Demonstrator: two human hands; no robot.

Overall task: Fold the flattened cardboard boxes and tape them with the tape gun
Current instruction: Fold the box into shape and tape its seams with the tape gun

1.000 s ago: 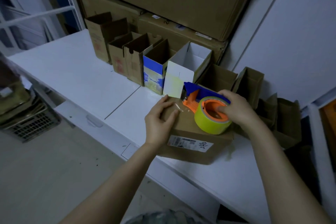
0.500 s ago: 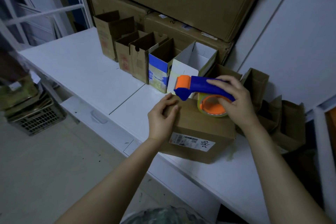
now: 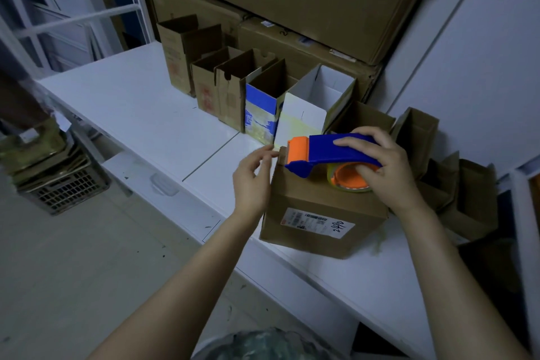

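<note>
Now right hand (image 3: 388, 172) grips tape gun (image 3: 327, 152) on box (image 3: 306, 202); left hand (image 3: 252, 181) alongside.

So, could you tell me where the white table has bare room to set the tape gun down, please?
Bare: the white table left of and before the open boxes, up to the left hand; also the near strip before the labelled box. Crowded: brown cartons right of it.

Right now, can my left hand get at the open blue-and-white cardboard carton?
Probably yes: the left hand hovers just in front of the blue-and-white carton, with only bare white shelf between them.
</note>
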